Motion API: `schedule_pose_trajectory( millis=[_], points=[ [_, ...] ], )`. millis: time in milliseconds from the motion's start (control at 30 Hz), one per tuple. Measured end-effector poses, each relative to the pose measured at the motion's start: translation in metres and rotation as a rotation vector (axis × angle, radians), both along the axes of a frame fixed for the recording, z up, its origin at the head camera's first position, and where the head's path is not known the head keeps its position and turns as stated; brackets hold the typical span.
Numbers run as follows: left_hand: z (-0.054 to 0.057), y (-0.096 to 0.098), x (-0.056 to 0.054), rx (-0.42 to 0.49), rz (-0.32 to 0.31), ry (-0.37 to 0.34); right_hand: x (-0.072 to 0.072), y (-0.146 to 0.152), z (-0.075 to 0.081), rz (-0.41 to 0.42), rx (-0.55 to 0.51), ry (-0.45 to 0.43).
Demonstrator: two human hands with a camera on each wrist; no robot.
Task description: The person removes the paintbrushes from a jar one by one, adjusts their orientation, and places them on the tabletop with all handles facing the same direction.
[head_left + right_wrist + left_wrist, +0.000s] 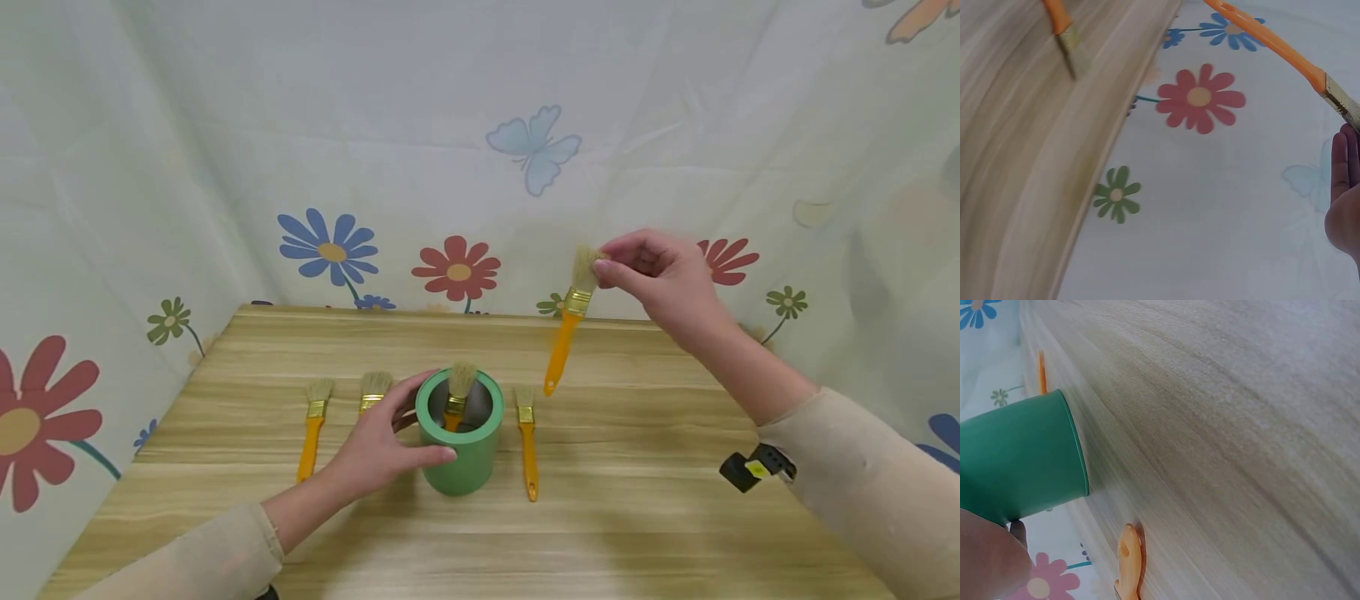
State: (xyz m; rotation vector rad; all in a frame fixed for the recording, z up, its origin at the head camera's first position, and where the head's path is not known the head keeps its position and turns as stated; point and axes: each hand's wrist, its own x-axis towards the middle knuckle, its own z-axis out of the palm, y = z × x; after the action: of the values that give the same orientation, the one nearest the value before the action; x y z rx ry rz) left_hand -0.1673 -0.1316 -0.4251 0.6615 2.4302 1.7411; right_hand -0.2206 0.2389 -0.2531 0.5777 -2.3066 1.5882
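Observation:
My left hand [381, 454] grips the side of a green can [463, 465], thumb across the front and fingers behind. The can stands upright on the table, and one paintbrush [461, 383] is inside it with bristles up. Raised at the right, my right hand [667, 279] pinches another paintbrush [576, 310] by its bristles, so the orange handle hangs down and to the left. In the right wrist view, that brush's orange handle [1279, 47] crosses the top right. The left wrist view shows the green can [1029, 456] from the side, close to the hand.
On the wooden table [637, 517], one paintbrush [528, 450] lies just right of the can. A second paintbrush [312, 433] lies at the left, and a third brush [373, 387] is partly hidden behind my left hand. A flower-printed curtain [420, 108] hangs behind the table.

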Motion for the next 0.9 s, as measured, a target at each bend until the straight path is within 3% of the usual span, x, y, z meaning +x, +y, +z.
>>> schedule_pose_trajectory(
  millis=[100,333,700,900],
  points=[
    [-0.001,0.000,0.000,-0.005,0.003,0.000,-0.001,0.006,-0.013,-0.032,0.064,-0.063],
    [-0.001,0.001,0.000,-0.008,0.003,-0.007,-0.003,0.016,-0.047,-0.002,0.152,-0.149],
    [-0.003,0.000,0.000,-0.015,0.004,-0.001,-0.005,0.024,-0.098,0.077,0.176,-0.336],
    [-0.002,-0.001,-0.001,-0.013,0.000,0.008,-0.006,0.029,-0.119,0.090,0.180,-0.383]
  ],
)
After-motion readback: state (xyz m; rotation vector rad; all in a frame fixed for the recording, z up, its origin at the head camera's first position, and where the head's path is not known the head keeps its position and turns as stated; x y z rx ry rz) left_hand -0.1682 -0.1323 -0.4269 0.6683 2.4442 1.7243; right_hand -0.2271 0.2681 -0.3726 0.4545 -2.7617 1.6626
